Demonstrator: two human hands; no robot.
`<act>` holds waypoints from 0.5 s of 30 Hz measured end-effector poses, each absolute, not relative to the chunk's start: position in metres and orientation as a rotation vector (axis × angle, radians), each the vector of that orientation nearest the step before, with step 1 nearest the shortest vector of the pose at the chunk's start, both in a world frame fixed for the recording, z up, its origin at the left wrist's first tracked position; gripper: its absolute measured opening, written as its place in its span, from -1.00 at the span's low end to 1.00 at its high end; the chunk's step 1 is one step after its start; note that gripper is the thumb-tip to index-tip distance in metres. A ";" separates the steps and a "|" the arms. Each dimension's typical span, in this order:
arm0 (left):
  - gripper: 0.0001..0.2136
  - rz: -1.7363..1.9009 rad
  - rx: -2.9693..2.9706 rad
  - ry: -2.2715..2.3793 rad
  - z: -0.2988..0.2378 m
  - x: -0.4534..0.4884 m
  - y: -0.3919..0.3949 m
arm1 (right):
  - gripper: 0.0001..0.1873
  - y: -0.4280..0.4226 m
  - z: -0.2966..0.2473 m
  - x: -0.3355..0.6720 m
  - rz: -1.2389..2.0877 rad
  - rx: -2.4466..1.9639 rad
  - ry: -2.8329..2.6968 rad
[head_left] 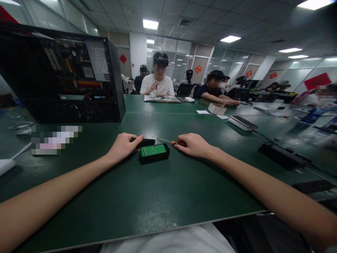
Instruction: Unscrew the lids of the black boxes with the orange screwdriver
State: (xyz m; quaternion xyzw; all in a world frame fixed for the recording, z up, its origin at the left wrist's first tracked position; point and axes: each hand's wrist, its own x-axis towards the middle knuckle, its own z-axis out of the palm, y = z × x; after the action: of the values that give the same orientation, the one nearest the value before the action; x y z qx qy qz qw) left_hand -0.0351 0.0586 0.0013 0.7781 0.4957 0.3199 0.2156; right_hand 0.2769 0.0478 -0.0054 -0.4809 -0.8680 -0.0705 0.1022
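On the green tabletop lies a small black plastic case (155,160) with a green circuit board (154,150) showing in its open top. Just behind and left of it, my left hand (126,146) is closed on a flat black cover (146,142), thumb on top. To the right of the case, my right hand (193,144) is wrapped round a screwdriver (173,143) with an orange and black handle. The thin shaft points left, behind the case. Part of the handle is hidden by my fingers.
An open computer tower (116,80) stands at the left. A white box-shaped device (242,123) with a cable and a black adapter (280,156) lie at the right. Across the table sit a person in a white shirt (158,84) and a person in dark clothes (216,88).
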 end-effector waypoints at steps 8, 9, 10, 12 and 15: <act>-0.60 0.849 2.337 1.400 -0.005 -0.037 0.071 | -0.52 0.024 0.001 0.251 0.025 -1.056 -2.411; -0.61 0.829 2.345 1.385 -0.005 -0.037 0.071 | -0.46 0.020 0.001 0.245 0.056 -1.023 -2.426; -0.63 0.801 2.361 1.363 -0.006 -0.037 0.071 | -0.40 0.017 0.001 0.239 0.074 -0.997 -2.452; -0.67 0.731 2.405 1.329 -0.006 -0.037 0.070 | -0.32 0.011 0.000 0.229 0.078 -0.954 -2.512; -0.70 0.681 2.453 1.332 -0.006 -0.036 0.067 | -0.38 0.006 -0.002 0.218 0.088 -0.910 -2.536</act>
State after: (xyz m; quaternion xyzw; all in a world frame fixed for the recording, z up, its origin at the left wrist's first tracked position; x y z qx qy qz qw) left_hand -0.0360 0.0674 -0.0061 0.8460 0.4596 0.2348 0.1339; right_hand 0.2184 0.0055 -0.0018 -0.3292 -0.9175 0.0319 0.2209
